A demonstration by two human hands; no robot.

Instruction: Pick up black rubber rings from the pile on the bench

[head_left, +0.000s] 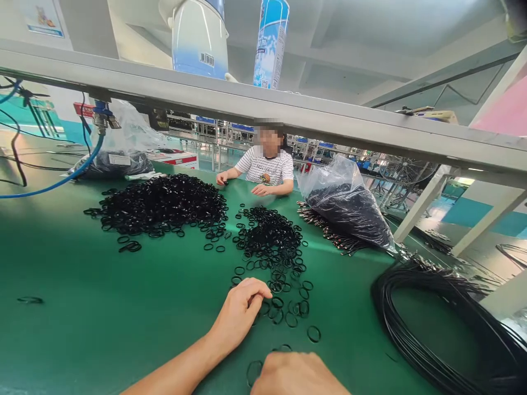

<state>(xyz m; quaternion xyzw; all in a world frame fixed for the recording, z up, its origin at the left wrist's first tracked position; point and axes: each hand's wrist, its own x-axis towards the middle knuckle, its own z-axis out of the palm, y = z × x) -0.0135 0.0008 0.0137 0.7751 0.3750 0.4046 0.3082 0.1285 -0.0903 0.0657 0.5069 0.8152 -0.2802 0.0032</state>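
Note:
My left hand (241, 310) rests over the green table with its fingers curled and the thumb drawn in. Its fingertips are at the edge of a spread of loose black rings (291, 319); what they pinch, if anything, is hidden. Low at the bottom edge is my right hand (294, 374), back upward, its fingers out of sight. One black ring (254, 374) lies just left of it, and another partly shows above its knuckles. Beyond my hands the scattered rings run up to a small dense pile (269, 230). A larger heap of black rings (164, 203) sits farther left.
Across the green table (102, 318) sits a person in a striped shirt (267, 167), hands on the tabletop. Coiled black cables (387, 307) lie at right, near a clear plastic bag (349, 208) of black pieces. A metal shelf beam (247, 101) crosses overhead.

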